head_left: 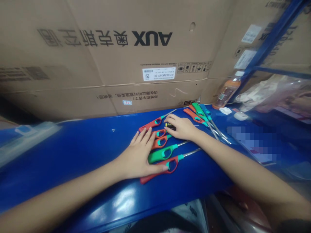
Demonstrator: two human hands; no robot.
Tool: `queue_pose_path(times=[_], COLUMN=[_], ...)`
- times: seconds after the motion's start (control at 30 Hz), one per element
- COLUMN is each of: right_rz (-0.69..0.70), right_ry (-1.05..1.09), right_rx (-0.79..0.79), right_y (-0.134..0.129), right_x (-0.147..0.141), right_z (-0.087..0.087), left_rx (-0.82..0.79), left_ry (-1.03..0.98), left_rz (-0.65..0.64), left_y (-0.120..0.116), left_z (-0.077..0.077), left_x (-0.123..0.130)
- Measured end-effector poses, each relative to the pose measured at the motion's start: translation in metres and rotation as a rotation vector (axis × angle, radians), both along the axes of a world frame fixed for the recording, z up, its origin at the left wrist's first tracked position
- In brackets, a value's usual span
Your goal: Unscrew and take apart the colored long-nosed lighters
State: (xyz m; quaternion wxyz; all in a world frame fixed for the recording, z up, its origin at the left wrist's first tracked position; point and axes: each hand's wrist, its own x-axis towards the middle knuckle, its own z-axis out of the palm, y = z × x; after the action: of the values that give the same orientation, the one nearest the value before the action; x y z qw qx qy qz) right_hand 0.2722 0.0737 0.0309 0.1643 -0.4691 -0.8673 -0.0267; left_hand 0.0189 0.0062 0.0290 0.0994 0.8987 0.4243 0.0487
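Note:
My left hand (137, 157) lies with fingers spread across the handles of several long-necked lighters. Its thumb rests on the nearest red lighter (150, 177), and a green lighter (159, 155) is beside that one. Beyond them are an orange lighter (159, 142) and, farthest back, another red lighter (149, 125) at the fingertips. Closed around the black-and-yellow handle of a screwdriver (170, 126) is my right hand (183, 128). A thin shaft pokes out past its far side. The hand hides most of the tool and parts of the lighters' metal necks.
More lighters (198, 111), orange, green and blue, lie piled at the right. A bottle with an orange wrapper (227, 90) stands behind, near white crumpled pieces (225, 111) and plastic bags (262, 92). Large cardboard boxes (97, 68) wall off the back of the blue table (80, 142).

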Motion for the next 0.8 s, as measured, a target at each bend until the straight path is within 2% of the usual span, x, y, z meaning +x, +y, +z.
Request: queue_pose_path(times=[0.13, 0.4, 0.8], right_rz=[-0.044, 0.145, 0.214], right_ry=[0.011, -0.023, 0.021], right_rx=[-0.010, -0.049, -0.073], right_y=[0.008, 0.005, 0.001], right_x=[0.002, 0.000, -0.007], right_z=[-0.004, -0.001, -0.002], left_rx=[-0.038, -0.026, 0.000], left_ry=[-0.025, -0.051, -0.061], left_rz=[-0.078, -0.053, -0.051], left_y=[-0.009, -0.004, -0.004], left_z=[0.002, -0.009, -0.014], left_x=[0.002, 0.002, 0.003])
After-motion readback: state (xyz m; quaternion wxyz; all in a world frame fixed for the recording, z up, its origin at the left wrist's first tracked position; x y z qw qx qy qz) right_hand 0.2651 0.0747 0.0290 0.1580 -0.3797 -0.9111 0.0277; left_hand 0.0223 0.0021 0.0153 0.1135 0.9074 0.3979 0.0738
